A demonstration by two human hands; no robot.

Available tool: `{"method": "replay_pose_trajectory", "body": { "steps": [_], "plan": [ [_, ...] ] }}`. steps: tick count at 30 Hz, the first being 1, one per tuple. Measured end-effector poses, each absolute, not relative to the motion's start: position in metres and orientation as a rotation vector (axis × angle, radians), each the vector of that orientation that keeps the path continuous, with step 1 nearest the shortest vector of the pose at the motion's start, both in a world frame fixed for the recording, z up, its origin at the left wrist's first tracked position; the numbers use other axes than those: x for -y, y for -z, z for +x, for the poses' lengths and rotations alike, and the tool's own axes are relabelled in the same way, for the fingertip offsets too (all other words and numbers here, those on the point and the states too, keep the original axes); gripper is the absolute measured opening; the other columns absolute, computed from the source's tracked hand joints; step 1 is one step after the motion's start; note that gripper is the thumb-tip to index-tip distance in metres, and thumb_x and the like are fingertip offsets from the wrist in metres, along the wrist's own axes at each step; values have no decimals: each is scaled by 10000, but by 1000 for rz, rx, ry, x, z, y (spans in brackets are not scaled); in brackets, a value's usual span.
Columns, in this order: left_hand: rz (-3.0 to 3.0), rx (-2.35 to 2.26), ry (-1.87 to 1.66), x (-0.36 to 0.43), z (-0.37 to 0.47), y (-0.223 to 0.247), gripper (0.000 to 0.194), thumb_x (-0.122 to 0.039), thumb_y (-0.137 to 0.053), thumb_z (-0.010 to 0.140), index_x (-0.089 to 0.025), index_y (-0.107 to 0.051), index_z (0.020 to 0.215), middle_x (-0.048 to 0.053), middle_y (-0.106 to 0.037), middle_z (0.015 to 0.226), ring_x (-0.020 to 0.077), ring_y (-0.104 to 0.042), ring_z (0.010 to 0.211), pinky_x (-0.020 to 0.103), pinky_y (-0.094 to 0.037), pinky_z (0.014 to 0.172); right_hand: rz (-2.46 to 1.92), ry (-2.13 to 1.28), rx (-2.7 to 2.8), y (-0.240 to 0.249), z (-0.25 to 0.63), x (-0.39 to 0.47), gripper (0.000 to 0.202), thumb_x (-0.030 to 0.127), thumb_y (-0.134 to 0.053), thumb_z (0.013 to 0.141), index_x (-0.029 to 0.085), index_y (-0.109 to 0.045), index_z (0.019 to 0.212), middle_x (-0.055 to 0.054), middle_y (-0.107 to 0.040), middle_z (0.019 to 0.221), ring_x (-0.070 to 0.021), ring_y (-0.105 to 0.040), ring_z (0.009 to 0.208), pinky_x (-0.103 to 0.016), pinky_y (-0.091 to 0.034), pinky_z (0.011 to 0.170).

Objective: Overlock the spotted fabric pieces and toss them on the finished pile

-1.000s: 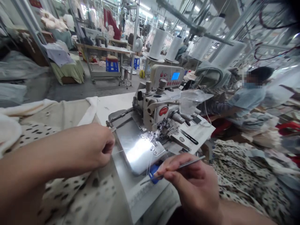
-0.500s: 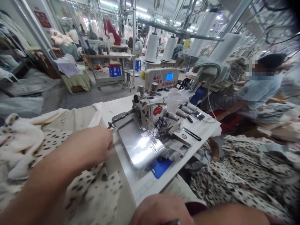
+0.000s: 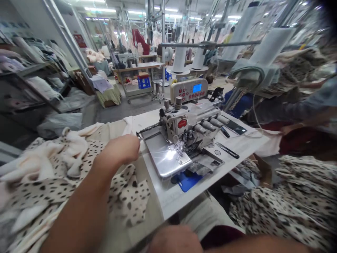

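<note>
sewing machine point(image 3: 185, 123) just right of the left grip point(image 3: 124, 148)

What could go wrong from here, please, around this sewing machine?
The left hand is close to the metal plate of the overlock sewing machine, so it might knock the plate's edge. Spotted fabric lies around the left forearm; a sweep of that arm could drag it. The slim black tool lies near an edge of the white table, so a bump might send it off.
</note>
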State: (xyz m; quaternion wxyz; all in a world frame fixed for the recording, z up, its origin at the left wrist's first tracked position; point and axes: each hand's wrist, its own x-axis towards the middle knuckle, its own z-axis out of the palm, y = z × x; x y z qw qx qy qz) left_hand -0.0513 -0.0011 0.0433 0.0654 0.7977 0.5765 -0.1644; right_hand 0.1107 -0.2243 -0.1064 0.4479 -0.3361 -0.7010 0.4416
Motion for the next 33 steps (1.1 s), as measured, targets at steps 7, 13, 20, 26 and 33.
{"method": "replay_pose_trajectory", "body": {
  "steps": [7, 13, 20, 26, 33],
  "plan": [
    [2744, -1268, -496, 73, -57, -34, 346, -24, -487, 803, -229, -711, 969, 77, -706, 1039, 218, -654, 971, 353, -523, 850, -489, -915, 1598, 68, 112, 217, 173, 368, -642, 952, 210, -670, 886, -46, -793, 763, -142, -772, 728, -183, -606, 728],
    [2636, -528, -893, 139, -47, -8, 284, -77, -594, 886, -194, -708, 1118, 138, -698, 1175, 234, -603, 1051, 395, -534, 903, -543, -910, 1521, 33, 133, 219, 119, 140, -733, 844, 218, -663, 900, -45, -785, 767, -154, -762, 700, -203, -612, 684],
    [2262, -405, -1027, 150, -43, 10, 149, -136, -646, 885, -181, -727, 1002, 124, -753, 935, 257, -663, 975, 415, -556, 841, -638, -954, 1415, 14, 148, 229, 270, 20, -725, 793, 241, -672, 938, -26, -777, 825, -170, -750, 757, -253, -607, 714],
    [1813, -483, -1174, 157, -45, 10, 101, -121, -632, 891, -193, -657, 957, 32, -696, 705, 233, -711, 818, 570, -479, 985, -594, -984, 1328, 12, 167, 231, 351, 25, -653, 841, 268, -651, 1095, -54, -741, 917, -214, -715, 832, -363, -598, 742],
    [1727, -636, -1308, 151, -56, 19, 113, -166, -591, 929, -183, -684, 991, 34, -612, 699, 169, -610, 695, 382, -534, 736, -785, -744, 1309, 12, 202, 201, 254, 84, -514, 945, 233, -682, 1065, -61, -597, 914, -190, -607, 827, -366, -527, 735]
  ]
}}
